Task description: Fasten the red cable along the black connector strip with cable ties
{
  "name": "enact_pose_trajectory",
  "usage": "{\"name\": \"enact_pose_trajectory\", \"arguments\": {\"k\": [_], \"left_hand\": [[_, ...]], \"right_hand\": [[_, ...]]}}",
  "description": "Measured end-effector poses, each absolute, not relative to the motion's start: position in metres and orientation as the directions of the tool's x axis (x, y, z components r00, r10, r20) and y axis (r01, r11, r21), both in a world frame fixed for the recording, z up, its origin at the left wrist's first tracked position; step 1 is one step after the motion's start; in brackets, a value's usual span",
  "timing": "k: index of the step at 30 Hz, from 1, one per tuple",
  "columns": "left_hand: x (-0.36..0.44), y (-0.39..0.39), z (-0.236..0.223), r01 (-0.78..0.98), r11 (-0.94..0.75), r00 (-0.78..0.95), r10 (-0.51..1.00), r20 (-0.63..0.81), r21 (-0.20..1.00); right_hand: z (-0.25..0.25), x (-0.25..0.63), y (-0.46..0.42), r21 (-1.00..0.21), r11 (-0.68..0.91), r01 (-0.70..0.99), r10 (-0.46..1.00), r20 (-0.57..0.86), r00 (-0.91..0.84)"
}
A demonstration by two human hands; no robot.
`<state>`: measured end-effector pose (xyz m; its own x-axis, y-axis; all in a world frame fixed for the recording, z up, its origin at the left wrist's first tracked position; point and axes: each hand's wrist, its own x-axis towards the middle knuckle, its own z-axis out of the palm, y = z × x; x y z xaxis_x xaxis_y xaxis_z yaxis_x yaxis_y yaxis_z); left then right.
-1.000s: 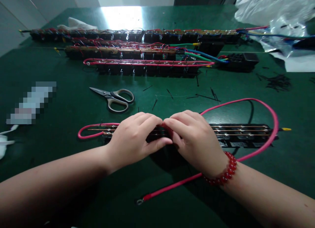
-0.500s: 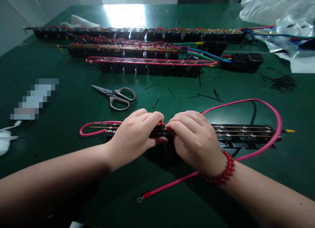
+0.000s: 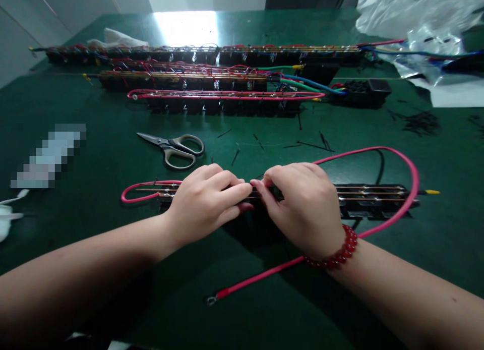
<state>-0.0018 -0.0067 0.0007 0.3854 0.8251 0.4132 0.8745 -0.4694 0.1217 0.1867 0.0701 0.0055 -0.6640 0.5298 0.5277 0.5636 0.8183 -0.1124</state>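
A long black strip assembly with copper-coloured rods lies across the table in front of me, with a red cable along its far edge. The cable loops at both ends, and its metal ring terminal rests nearer to me. My left hand is closed over the middle of the assembly, its fingers on the red cable. Close beside it, my right hand pinches at the far edge, where a thin black cable tie shows by the fingertips. The fingers hide most of the tie and the cable there.
Scissors lie beyond my left hand. Loose black ties are scattered past the assembly, with a pile of them at right. Similar wired strips stretch across the back. Clear plastic bags sit at far right.
My right hand has turned, its thumb and forefinger now showing in a pinch at the far edge. The left fingers have lowered and closed over the assembly. The view has shifted slightly.
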Motion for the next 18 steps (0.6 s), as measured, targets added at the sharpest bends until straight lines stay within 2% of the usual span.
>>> {"name": "enact_pose_trajectory", "arguments": {"k": [3, 8, 13, 18], "left_hand": [[-0.0017, -0.0069, 0.0008, 0.866, -0.482, 0.391, 0.818, 0.423, 0.132], [-0.0004, -0.0052, 0.0022, 0.881, -0.446, 0.363, 0.850, 0.382, 0.154], [0.0012, -0.0032, 0.0044, 0.889, -0.441, 0.380, 0.862, 0.336, 0.125], [0.0016, -0.0038, 0.0043, 0.899, -0.435, 0.398, 0.858, 0.326, 0.049]], "right_hand": [[0.0043, 0.1870, 0.0732, -0.175, 0.790, 0.588, 0.581, 0.522, -0.624], [-0.0017, 0.1867, 0.0761, -0.217, 0.805, 0.552, 0.575, 0.512, -0.638], [-0.0040, 0.1856, 0.0749, -0.189, 0.803, 0.565, 0.581, 0.460, -0.671], [-0.0029, 0.1849, 0.0746, -0.155, 0.805, 0.573, 0.579, 0.421, -0.698]]}}
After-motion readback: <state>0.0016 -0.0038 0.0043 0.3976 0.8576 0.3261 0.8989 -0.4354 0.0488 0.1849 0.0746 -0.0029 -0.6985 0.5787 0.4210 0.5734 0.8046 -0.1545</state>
